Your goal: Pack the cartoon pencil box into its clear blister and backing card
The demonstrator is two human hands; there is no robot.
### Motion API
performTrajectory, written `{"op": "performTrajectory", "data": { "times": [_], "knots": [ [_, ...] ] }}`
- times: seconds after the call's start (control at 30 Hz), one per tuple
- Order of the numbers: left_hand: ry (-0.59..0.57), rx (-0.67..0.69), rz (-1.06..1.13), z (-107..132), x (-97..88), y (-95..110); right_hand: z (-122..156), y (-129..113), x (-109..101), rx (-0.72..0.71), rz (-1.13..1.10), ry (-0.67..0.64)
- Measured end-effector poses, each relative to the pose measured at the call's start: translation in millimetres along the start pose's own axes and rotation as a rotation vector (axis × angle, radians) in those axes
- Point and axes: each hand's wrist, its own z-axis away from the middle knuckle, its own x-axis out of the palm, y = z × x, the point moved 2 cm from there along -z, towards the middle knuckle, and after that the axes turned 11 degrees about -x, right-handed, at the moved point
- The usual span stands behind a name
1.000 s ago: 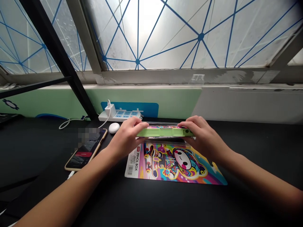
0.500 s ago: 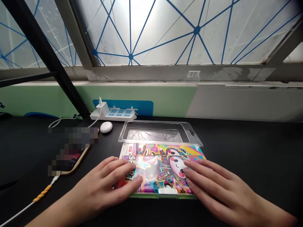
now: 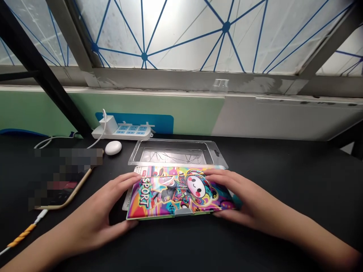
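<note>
A flat, brightly printed pencil case [image 3: 174, 194] with the word SPORT and a cartoon character on its lid lies between my hands, a tab at the middle of its near edge. My left hand [image 3: 104, 207] grips its left end, fingers at the far corner and thumb under the near corner. At the right end, my right hand [image 3: 241, 192] has its fingers over the far side and its thumb at the near edge. Partly covered by the case is a printed card [image 3: 127, 202], showing at the left and behind it.
Behind the case lies a clear plastic blister tray [image 3: 172, 155]. A white rounded case [image 3: 113, 147] and a white power strip [image 3: 124, 131] are at the back left. To the left is a phone [image 3: 68, 196] on a charging cable [image 3: 21, 236], on the black table [image 3: 283, 170].
My hands have gone from lying flat on the lid to gripping the pencil case at its two ends. Its near edge looks slightly raised off the card. The view has shifted to the right.
</note>
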Motion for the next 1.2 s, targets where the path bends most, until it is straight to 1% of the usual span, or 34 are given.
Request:
{"op": "performTrajectory", "data": {
  "times": [0.1, 0.17, 0.27, 0.37, 0.43, 0.6, 0.7, 0.83, 0.9, 0.97, 1.1, 1.2],
  "knots": [
    [-0.001, -0.025, 0.016, -1.3, -1.3, -0.6, -1.2, -0.1, -3.1, 0.013, -0.067, -0.006],
    [-0.010, -0.033, 0.027, -1.3, -0.9, 0.4, -2.8, -0.5, -5.9, 0.046, -0.108, 0.020],
    [-0.027, -0.059, 0.047, -0.5, 1.6, 1.5, -4.5, 2.7, -10.6, 0.169, -0.167, 0.125],
    [-0.044, -0.122, 0.081, 1.5, 5.3, -1.4, -5.0, 9.2, -12.8, 0.313, -0.190, 0.242],
    [-0.049, -0.159, 0.114, 2.9, 6.5, -3.8, -5.6, 13.3, -12.0, 0.377, -0.217, 0.285],
    [-0.116, -0.218, 0.234, 1.3, 1.5, -0.4, -7.0, 23.2, -6.1, 0.513, -0.418, 0.348],
    [-0.146, -0.237, 0.287, -1.2, -2.6, 4.2, -6.6, 28.6, -3.5, 0.554, -0.437, 0.367],
    [-0.160, -0.260, 0.317, -3.1, -3.1, 3.2, -4.3, 30.9, -5.2, 0.542, -0.411, 0.396],
    [-0.161, -0.265, 0.328, -3.9, -2.3, 0.5, -3.3, 29.7, -8.5, 0.522, -0.402, 0.391],
    [-0.165, -0.279, 0.345, -4.9, -1.9, -2.4, -3.0, 28.3, -13.2, 0.488, -0.381, 0.355],
    [-0.191, -0.307, 0.397, -8.0, -3.8, -4.0, -0.1, 31.8, -21.9, 0.399, -0.338, 0.173],
    [-0.205, -0.302, 0.395, -11.3, -6.3, -2.3, 7.1, 42.5, -26.3, 0.395, -0.395, 0.060]
  ]
}}
